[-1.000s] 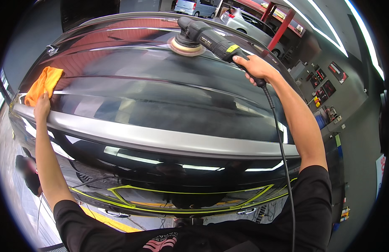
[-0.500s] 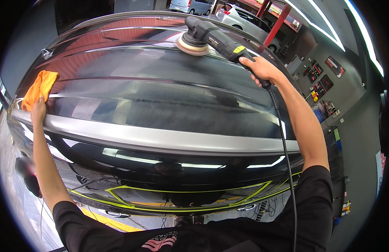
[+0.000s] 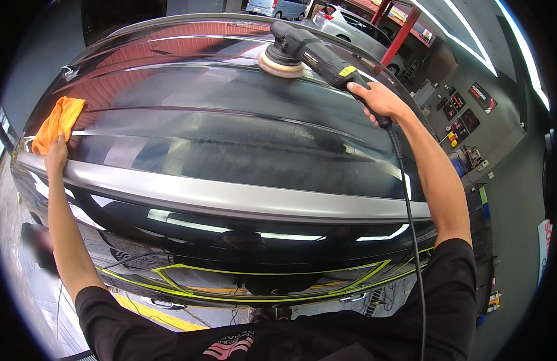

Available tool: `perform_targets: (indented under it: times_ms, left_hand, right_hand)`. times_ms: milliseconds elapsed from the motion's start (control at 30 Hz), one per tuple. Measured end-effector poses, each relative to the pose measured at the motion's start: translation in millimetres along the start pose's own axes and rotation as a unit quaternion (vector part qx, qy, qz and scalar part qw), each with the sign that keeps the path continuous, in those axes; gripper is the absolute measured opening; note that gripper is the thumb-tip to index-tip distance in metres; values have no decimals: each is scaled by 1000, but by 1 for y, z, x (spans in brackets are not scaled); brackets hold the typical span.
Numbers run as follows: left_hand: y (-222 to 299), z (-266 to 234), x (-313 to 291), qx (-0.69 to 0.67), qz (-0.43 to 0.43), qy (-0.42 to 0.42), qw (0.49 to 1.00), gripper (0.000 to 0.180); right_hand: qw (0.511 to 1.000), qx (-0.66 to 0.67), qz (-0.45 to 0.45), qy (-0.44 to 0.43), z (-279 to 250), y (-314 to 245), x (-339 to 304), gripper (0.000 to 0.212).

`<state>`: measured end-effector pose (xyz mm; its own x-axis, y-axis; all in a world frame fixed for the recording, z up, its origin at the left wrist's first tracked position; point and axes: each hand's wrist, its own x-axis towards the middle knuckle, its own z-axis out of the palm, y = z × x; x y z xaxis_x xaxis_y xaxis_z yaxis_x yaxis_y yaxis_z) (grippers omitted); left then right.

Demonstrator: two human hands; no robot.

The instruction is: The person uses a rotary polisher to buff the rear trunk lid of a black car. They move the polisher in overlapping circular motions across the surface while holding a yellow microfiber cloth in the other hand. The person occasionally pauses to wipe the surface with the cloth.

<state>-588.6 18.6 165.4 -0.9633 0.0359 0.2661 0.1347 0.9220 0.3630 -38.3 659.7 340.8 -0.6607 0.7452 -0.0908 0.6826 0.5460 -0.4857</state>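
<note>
My right hand (image 3: 378, 102) is wrapped round the rear handle of a black polisher (image 3: 317, 58). Its round pale pad (image 3: 281, 66) rests on the far right part of the dark, glossy car roof (image 3: 212, 138). A hazy film covers much of the roof's middle panels. At the roof's left end my left hand (image 3: 56, 155) grips an orange cloth (image 3: 59, 123), which lies bunched against the surface. From the polisher's handle a black cord (image 3: 411, 222) hangs down past my right arm.
A silver roof rail (image 3: 230, 194) runs along the near side. Yellow-green masking tape (image 3: 272, 294) outlines the window below. A person (image 3: 41, 246) is at the lower left. Tools (image 3: 454, 129) hang on the right wall; a silver car (image 3: 353, 30) and a blue van (image 3: 277, 7) stand beyond.
The polisher in my right hand has shifted slightly to the right across the roof. My left hand stays on the cloth in about the same place.
</note>
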Motion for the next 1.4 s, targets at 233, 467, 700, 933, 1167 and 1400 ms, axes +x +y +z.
perform_targets:
  times_ms: [233, 467, 700, 933, 1167, 1400]
  left_hand:
    - [10, -3, -15, -5, -20, -35, 999, 66]
    - [-3, 8, 9, -20, 7, -19, 1000, 66]
    - [-22, 21, 65, -57, 8, -71, 996, 65]
    - [-30, 47, 103, -70, 35, -31, 996, 66]
    - [-49, 60, 133, -59, 56, -12, 997, 67]
    - [-60, 68, 158, -63, 70, -34, 995, 67]
  right_hand:
    - [1000, -6, -25, -3, 0, 2, 3, 61]
    - [1000, -14, -20, -10, 1, 2, 7, 63]
    - [1000, -21, 5, 1, 3, 0, 6, 61]
    - [1000, -10, 16, 6, 6, 7, 21, 61]
    - [1000, -1, 29, 12, 8, 9, 27, 62]
    - [999, 3, 37, 16, 9, 14, 32, 61]
